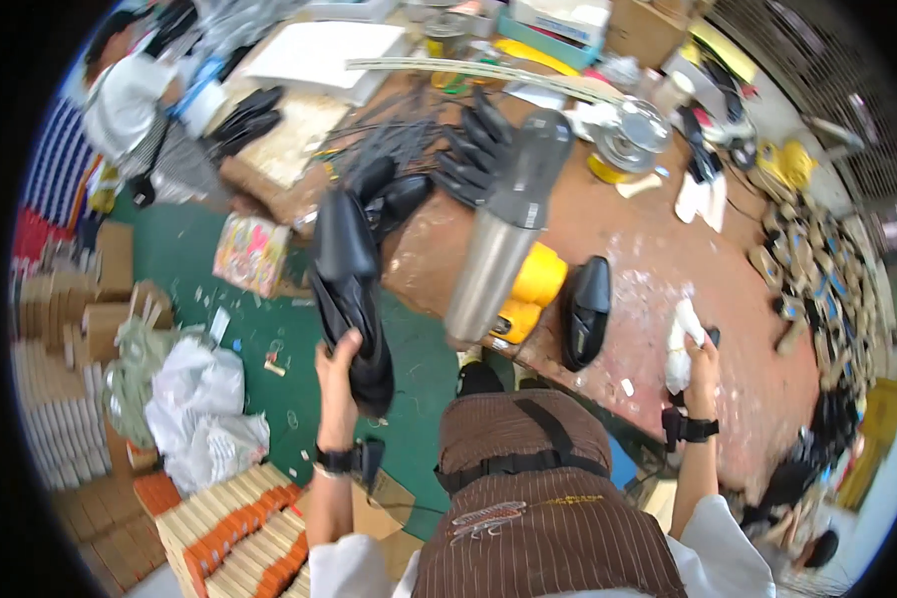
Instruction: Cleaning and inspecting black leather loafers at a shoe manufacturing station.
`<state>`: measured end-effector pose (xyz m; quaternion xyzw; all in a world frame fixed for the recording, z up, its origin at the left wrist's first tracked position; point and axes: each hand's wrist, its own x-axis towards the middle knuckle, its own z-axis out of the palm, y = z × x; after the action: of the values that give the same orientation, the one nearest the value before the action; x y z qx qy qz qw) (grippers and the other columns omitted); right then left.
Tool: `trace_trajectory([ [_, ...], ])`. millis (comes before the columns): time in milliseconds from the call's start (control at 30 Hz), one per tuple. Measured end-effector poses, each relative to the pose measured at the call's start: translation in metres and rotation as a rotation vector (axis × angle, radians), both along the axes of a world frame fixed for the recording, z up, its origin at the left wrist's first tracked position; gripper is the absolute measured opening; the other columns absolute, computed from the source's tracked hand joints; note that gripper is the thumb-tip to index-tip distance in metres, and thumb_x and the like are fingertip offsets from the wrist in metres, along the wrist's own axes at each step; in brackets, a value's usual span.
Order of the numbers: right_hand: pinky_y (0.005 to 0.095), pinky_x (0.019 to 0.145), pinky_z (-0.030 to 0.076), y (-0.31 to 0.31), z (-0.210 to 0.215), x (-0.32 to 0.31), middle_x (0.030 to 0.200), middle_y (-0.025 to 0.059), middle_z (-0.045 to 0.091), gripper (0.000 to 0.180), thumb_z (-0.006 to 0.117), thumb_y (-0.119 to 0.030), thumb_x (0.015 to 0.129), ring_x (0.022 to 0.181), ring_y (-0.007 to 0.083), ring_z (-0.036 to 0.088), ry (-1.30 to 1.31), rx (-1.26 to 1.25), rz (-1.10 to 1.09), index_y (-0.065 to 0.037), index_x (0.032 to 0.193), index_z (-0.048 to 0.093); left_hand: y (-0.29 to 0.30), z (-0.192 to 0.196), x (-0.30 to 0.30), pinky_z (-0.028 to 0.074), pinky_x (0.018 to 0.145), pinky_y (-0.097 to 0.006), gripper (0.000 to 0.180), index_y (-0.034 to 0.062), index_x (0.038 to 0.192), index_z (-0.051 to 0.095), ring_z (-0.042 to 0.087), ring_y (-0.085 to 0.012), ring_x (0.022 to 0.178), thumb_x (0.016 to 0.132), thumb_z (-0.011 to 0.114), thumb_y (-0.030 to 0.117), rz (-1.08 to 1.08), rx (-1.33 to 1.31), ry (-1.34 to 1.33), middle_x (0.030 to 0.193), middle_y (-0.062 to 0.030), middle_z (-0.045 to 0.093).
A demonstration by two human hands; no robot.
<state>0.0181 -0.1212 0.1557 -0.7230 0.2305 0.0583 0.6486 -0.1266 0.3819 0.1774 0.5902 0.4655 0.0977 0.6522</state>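
Over the table's left edge, my left hand (337, 374) is closed round a black leather shoe (347, 249), its thumb on the shoe's side. My right hand (705, 377), above the table's right part, grips a white, crumpled wad (682, 344) that looks like cloth. A small dark thing shows beside those fingers, too small to name. Between my hands lies another black shoe (587, 311). Left of it, a metal post with a black foot-shaped top (536, 159) leans over a yellow part (538, 277).
Several black shoes (478, 149) and dark strips lie farther back on the brown table (658, 264). A clear-lidded can (630, 140) stands beyond. Many shoe lasts (807, 264) are heaped at right. Bags (197, 389) and a crate (224, 533) sit at left; another person (135, 110) is far left.
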Motion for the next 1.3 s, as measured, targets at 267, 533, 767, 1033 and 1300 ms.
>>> trace_trajectory([
  [267, 0.0233, 0.067, 0.044, -0.012, -0.023, -0.133, 0.093, 0.0004, 0.064, 0.021, 0.055, -0.006, 0.091, 0.079, 0.0084, 0.057, 0.123, -0.173, -0.107, 0.0, 0.109, 0.064, 0.071, -0.091, 0.157, 0.04, 0.098, -0.034, 0.067, -0.0065, 0.132, 0.038, 0.052, -0.0233, 0.112, 0.081, 0.073, 0.019, -0.053, 0.25, -0.185, 0.13, -0.018, 0.049],
  [533, 0.0228, 0.064, 0.044, -0.005, -0.014, -0.184, 0.09, 0.0002, 0.064, 0.021, 0.052, -0.003, 0.091, 0.075, 0.0074, 0.056, 0.295, -0.054, -0.367, 0.0, 0.108, 0.064, -0.078, -0.146, 0.01, 0.046, 0.084, -0.029, 0.05, 0.0066, 0.127, 0.055, 0.059, -0.0152, 0.1, 0.087, 0.066, 0.034, -1.079, -0.443, 0.534, 0.111, -0.0069, 0.063],
  [767, 0.0236, 0.068, 0.044, -0.036, -0.027, -0.118, 0.089, 0.0009, 0.063, 0.02, 0.054, -0.001, 0.09, 0.079, 0.0079, 0.055, 0.244, -0.162, -0.048, 0.001, 0.106, 0.064, -0.28, -0.178, 0.088, 0.03, 0.109, -0.035, 0.092, -0.011, 0.14, 0.026, 0.039, -0.0336, 0.133, 0.078, 0.074, 0.037, -0.958, -0.313, 0.278, 0.139, -0.028, 0.042],
  [1033, 0.0242, 0.08, 0.044, -0.103, -0.007, -0.082, 0.101, 0.0056, 0.061, 0.022, 0.054, 0.007, 0.087, 0.09, 0.0113, 0.057, 0.05, -0.243, 0.052, 0.003, 0.107, 0.063, -0.303, -0.229, 0.123, 0.046, 0.09, -0.036, 0.06, -0.0068, 0.123, 0.046, 0.059, -0.0307, 0.104, 0.066, 0.061, 0.002, -0.706, -0.25, 0.247, 0.115, -0.0208, 0.06],
  [1300, 0.0371, 0.08, 0.049, -0.044, 0.047, 0.043, 0.099, 0.011, 0.058, 0.049, 0.058, 0.009, 0.065, 0.092, 0.0297, 0.055, -0.673, -0.695, 0.483, -0.014, 0.107, 0.068, -0.319, -0.099, 0.109, 0.044, 0.093, -0.034, 0.061, -0.003, 0.121, 0.044, 0.056, -0.0267, 0.105, 0.068, 0.072, 0.008, -0.63, -0.2, -0.072, 0.115, -0.0168, 0.056],
])
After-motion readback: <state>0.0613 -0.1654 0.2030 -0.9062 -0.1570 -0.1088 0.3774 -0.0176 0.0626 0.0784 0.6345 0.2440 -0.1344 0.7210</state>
